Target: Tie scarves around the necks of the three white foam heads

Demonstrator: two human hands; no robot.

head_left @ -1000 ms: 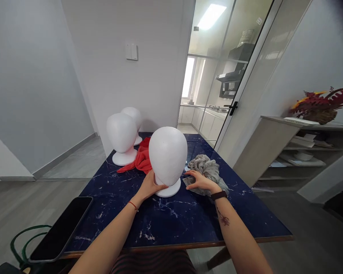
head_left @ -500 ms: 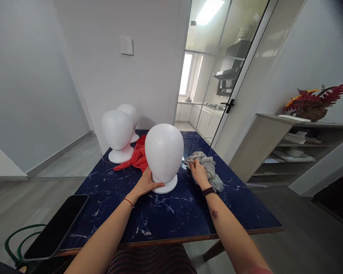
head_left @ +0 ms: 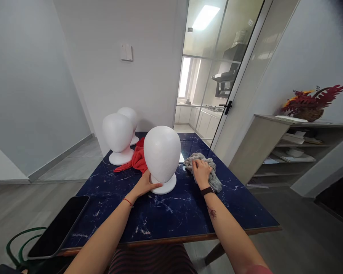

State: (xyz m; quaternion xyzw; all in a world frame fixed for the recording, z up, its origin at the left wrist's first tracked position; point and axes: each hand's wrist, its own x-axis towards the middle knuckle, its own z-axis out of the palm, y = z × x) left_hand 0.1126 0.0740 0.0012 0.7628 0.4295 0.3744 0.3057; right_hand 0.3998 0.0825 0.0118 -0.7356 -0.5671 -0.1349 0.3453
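On the blue table (head_left: 171, 224), left hand (head_left: 143, 185) clasps white mannequin head (head_left: 162, 152); right hand (head_left: 201, 173) seemingly pinches grey cloth (head_left: 215, 179).

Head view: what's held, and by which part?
Left hand holds the nearest white mannequin head by its neck. Right hand is on the gray cloth; grip unclear.

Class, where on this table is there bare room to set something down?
Bare tabletop shows before the nearest white head, between left forearm and right forearm; between the left forearm and phone; and right of the right forearm. Crowded: back left, with two more heads and red cloth, and where the right hand touches grey cloth.
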